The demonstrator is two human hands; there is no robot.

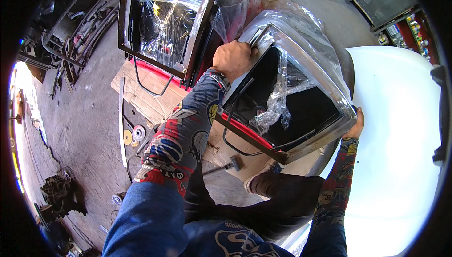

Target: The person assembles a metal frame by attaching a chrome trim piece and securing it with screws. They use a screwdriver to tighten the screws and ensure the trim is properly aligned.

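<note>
Remotely, I'm grasping the metal frame (320, 140) between both hands: my left hand (234, 61) is clasping its edge at ten o'clock, my right hand (356, 124) gripping its corner toward four o'clock.

Behind the grip, the person wears patterned grey-and-red arm sleeves (181, 127); farther back, a blue printed shirt (148, 217) and dark trousers (287, 198).

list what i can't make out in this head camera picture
In the head view:
Right hand: fingertips hidden behind the metal frame.
Other frame: far left corner cut off by the upper edge.
White panel: near end lost past the dark fisheye rim.
Small containers at upper right: too small to identify.
</note>
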